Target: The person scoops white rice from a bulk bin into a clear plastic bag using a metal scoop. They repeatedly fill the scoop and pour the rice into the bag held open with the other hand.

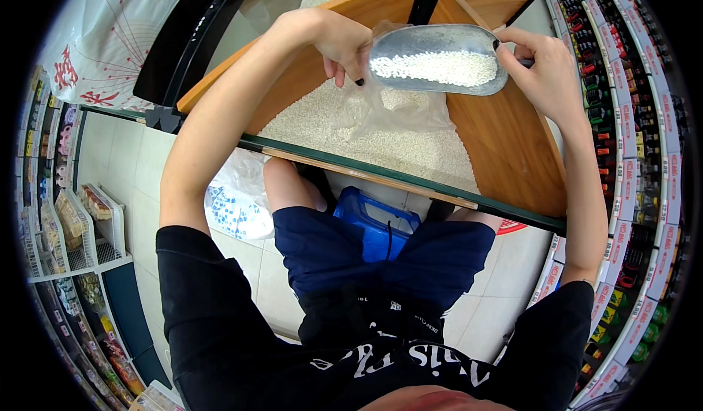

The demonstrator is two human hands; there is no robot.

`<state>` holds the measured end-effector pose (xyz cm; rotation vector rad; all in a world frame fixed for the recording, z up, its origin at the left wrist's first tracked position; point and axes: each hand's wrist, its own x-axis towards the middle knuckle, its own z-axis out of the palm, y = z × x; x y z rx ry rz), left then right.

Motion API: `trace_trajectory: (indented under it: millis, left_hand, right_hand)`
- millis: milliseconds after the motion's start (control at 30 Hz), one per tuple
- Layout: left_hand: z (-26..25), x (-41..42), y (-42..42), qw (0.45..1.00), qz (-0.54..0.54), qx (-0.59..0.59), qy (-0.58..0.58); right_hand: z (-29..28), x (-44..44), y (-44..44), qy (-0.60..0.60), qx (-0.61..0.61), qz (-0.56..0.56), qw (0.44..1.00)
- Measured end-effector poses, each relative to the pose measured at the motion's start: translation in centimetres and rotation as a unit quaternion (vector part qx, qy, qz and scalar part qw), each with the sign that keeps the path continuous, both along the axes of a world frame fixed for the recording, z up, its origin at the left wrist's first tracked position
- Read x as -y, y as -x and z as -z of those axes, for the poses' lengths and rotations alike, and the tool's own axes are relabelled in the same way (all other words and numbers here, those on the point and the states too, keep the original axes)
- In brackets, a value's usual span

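Rice grains lie in a metal scoop (384,43), which my right hand (541,70) grips at the handle end. The scoop is level with the upper part of the wooden bin, its front at the left. My left hand (346,48) pinches the edge of a clear plastic bag (379,114) beside the scoop's front. The bag hangs below the scoop and some rice shows through its film; whether that rice is inside or behind it I cannot tell. Beneath both hands, loose white rice (307,120) fills the lower part of the wooden bin (511,136).
A dark green front edge (362,164) borders the bin. A blue plastic container (351,208) and a printed plastic bag (236,208) are on the floor. Shelves of bottles (598,114) curve along the right. A white sack (110,32) stands at upper left, above packaged-food racks (71,224).
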<state>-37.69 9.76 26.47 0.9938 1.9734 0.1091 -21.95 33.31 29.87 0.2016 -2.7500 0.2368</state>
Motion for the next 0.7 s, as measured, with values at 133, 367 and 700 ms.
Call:
trace_trajectory:
  millis: [133, 367, 700]
  left_hand:
    - [0.4, 0.1, 0.4, 0.999, 0.028, 0.002, -0.020]
    - [0.6, 0.1, 0.7, 0.998, 0.034, 0.049, -0.018]
    - [-0.2, 0.1, 0.6, 0.993, 0.056, 0.097, -0.043]
  right_hand:
    - [0.4, 0.3, -0.3, -0.069, -0.003, 0.024, 0.997]
    - [2.2, 1.4, -0.4, -0.173, -0.028, 0.044, 0.983]
    - [1.8, 1.5, -0.5, -0.182, -0.106, 0.019, 0.977]
